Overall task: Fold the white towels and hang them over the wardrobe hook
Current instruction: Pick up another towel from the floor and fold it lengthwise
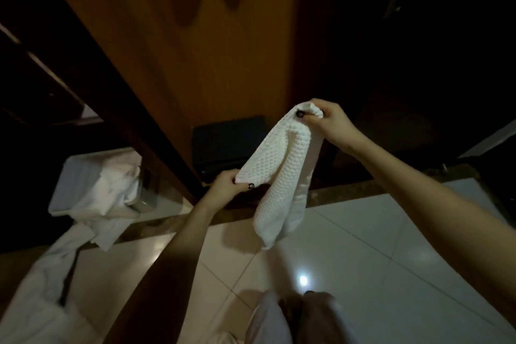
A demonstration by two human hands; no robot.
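A white waffle-textured towel (279, 173) hangs in the air in front of the open wooden wardrobe door (201, 45). My right hand (329, 120) pinches its top corner, held high. Lower and to the left, my left hand (227, 183) grips another corner. The cloth sags in folds between and below both hands. No hook is visible in the dark wardrobe.
At the left a pale bin (81, 176) holds more white cloth (111, 193) that spills onto the floor (39, 296). A black box (223, 145) sits low inside the wardrobe. The dark stone threshold (363, 190) borders a glossy tiled floor (363, 260). My legs (293, 318) show at the bottom.
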